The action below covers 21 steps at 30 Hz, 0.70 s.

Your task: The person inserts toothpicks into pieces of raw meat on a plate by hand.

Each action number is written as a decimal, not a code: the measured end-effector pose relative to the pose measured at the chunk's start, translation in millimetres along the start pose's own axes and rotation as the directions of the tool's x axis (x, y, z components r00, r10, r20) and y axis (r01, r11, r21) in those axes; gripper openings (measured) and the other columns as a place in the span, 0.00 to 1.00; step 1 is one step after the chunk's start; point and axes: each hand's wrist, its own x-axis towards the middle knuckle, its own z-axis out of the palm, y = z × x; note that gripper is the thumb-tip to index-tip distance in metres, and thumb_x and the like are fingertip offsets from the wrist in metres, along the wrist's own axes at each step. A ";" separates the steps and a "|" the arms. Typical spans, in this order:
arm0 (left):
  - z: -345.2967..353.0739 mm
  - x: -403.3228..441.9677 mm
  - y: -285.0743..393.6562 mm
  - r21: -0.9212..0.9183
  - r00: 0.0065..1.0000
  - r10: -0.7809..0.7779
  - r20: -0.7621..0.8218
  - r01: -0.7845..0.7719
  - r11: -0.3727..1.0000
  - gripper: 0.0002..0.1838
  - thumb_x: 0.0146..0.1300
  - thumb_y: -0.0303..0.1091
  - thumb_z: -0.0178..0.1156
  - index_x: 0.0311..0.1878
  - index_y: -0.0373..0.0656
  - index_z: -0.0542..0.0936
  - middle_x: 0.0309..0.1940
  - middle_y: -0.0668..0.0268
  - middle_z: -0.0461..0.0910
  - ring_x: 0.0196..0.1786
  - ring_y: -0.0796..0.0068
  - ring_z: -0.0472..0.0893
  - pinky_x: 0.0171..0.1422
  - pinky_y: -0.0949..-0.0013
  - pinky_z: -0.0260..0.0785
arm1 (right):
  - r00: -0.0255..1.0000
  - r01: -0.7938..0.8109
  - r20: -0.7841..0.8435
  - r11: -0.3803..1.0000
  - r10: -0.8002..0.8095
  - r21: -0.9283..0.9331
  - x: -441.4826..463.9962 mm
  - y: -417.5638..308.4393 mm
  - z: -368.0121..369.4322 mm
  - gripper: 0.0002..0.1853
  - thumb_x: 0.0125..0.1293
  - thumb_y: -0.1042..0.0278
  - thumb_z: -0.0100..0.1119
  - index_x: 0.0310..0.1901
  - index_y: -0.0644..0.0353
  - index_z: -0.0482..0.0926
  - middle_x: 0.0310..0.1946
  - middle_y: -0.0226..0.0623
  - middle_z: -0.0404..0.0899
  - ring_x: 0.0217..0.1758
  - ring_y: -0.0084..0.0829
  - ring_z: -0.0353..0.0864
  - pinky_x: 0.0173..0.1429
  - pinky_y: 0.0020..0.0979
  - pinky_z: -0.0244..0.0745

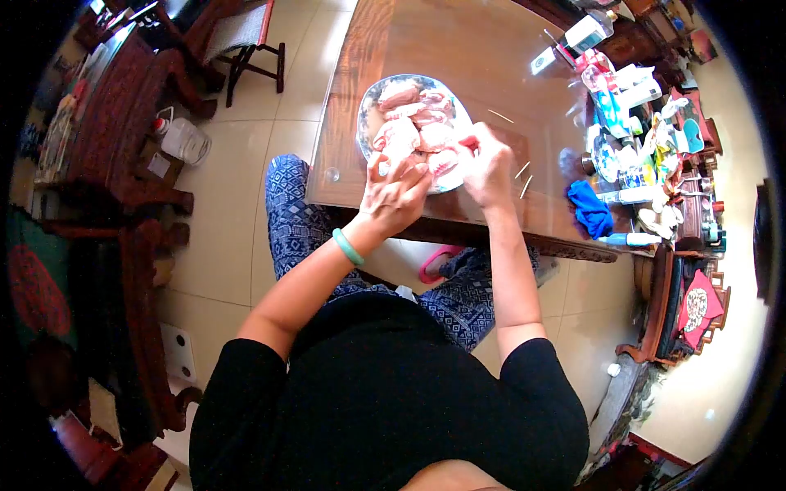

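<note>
A plate (368, 123) with a patterned rim lies near the table's front edge, bearing several pieces of pale pink raw meat (398, 135). My left hand (395, 193), with a green bangle at the wrist, bends its fingers over the plate's near side against a piece of meat. At the right rim, my right hand (489, 164) has thumb and forefinger pinched together beside that same piece (443, 162). What lies between those fingertips is hidden. Three thin toothpicks rest on the table right of the plate, one toothpick (501, 116) farther back than the others.
The brown table (458, 45) has a glossy top. Along its right side sit a crumpled blue cloth (589, 209), a white-labelled bottle (589, 31) and many packages. On the floor to the left are a stool (241, 41) and a clear plastic jug (185, 141).
</note>
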 end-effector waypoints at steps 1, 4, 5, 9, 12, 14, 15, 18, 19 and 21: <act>1.2 -1.0 -0.6 -0.004 1.000 0.000 -0.006 0.000 1.000 0.15 0.48 0.29 0.63 0.43 0.51 0.84 0.45 0.75 0.83 0.48 0.75 0.76 0.67 0.52 0.49 | 0.998 0.063 0.015 0.998 -0.063 -0.019 -3.8 11.5 9.0 0.06 0.56 0.78 0.66 0.32 0.65 0.77 0.25 0.44 0.82 0.27 0.34 0.83 0.33 0.32 0.76; 1.0 1.2 -0.6 -0.011 1.000 -0.010 -0.013 0.010 1.000 0.16 0.48 0.29 0.63 0.43 0.50 0.84 0.45 0.75 0.83 0.48 0.75 0.76 0.67 0.52 0.49 | 0.993 0.114 0.045 0.992 -0.112 -0.050 -1.9 9.8 6.6 0.06 0.56 0.79 0.66 0.30 0.66 0.76 0.24 0.42 0.82 0.26 0.27 0.82 0.32 0.30 0.75; -0.7 0.0 0.1 -0.019 1.000 -0.014 -0.002 0.014 1.000 0.16 0.48 0.29 0.62 0.43 0.50 0.84 0.45 0.75 0.83 0.48 0.75 0.76 0.67 0.52 0.49 | 0.999 0.045 0.013 0.999 -0.045 -0.021 -1.8 1.8 0.1 0.06 0.56 0.80 0.66 0.32 0.66 0.77 0.24 0.43 0.82 0.27 0.30 0.82 0.33 0.31 0.76; -2.0 1.2 0.3 -0.025 1.000 -0.008 -0.005 0.008 1.000 0.16 0.47 0.29 0.62 0.42 0.50 0.84 0.45 0.75 0.83 0.48 0.75 0.76 0.67 0.52 0.49 | 0.997 0.081 -0.007 0.996 -0.081 -0.027 -5.2 14.0 10.0 0.05 0.57 0.79 0.65 0.33 0.66 0.77 0.23 0.42 0.81 0.26 0.28 0.82 0.32 0.30 0.75; -0.5 3.4 0.0 -0.023 1.000 -0.014 -0.009 0.013 1.000 0.16 0.47 0.29 0.63 0.42 0.50 0.84 0.45 0.75 0.83 0.48 0.75 0.76 0.67 0.52 0.49 | 0.993 0.118 0.014 0.992 -0.117 -0.047 -1.9 18.1 6.7 0.07 0.58 0.78 0.66 0.30 0.66 0.75 0.22 0.41 0.81 0.26 0.26 0.82 0.31 0.29 0.75; -1.6 2.4 0.3 -0.014 1.000 -0.011 0.004 0.011 1.000 0.15 0.47 0.29 0.63 0.42 0.50 0.84 0.45 0.75 0.83 0.48 0.76 0.76 0.66 0.52 0.49 | 0.998 -0.040 -0.056 0.999 0.039 -0.014 0.7 1.1 -5.3 0.07 0.57 0.78 0.66 0.31 0.67 0.75 0.23 0.43 0.81 0.27 0.33 0.83 0.33 0.32 0.75; -2.1 2.6 0.3 -0.014 1.000 -0.011 0.004 0.011 1.000 0.15 0.47 0.29 0.63 0.42 0.50 0.84 0.45 0.75 0.83 0.48 0.76 0.76 0.66 0.52 0.49 | 0.996 -0.037 -0.078 0.999 0.038 0.026 2.9 9.2 -7.4 0.07 0.56 0.77 0.67 0.32 0.67 0.75 0.25 0.44 0.82 0.27 0.34 0.83 0.34 0.33 0.76; -2.3 2.6 0.7 -0.008 1.000 -0.009 0.015 0.009 1.000 0.14 0.48 0.29 0.63 0.41 0.51 0.84 0.45 0.76 0.83 0.48 0.77 0.76 0.66 0.52 0.49 | 0.995 0.091 -0.019 0.989 -0.094 -0.115 -2.0 23.2 3.3 0.06 0.57 0.79 0.64 0.32 0.65 0.76 0.24 0.45 0.82 0.28 0.36 0.85 0.32 0.34 0.77; 0.4 1.4 0.2 -0.011 1.000 -0.009 0.004 0.009 1.000 0.14 0.49 0.29 0.63 0.41 0.51 0.84 0.44 0.76 0.83 0.48 0.77 0.76 0.66 0.53 0.48 | 0.994 0.106 -0.030 0.991 -0.109 -0.080 -1.3 24.5 3.5 0.06 0.58 0.78 0.66 0.31 0.65 0.76 0.23 0.41 0.82 0.27 0.27 0.82 0.31 0.31 0.75; 0.5 0.6 -0.4 -0.012 1.000 -0.013 -0.002 0.013 1.000 0.13 0.49 0.29 0.63 0.41 0.50 0.84 0.44 0.76 0.83 0.48 0.78 0.76 0.66 0.53 0.48 | 0.997 0.044 -0.054 0.998 -0.046 -0.038 0.9 19.1 -3.5 0.07 0.57 0.78 0.66 0.31 0.65 0.76 0.23 0.42 0.81 0.27 0.29 0.82 0.32 0.31 0.75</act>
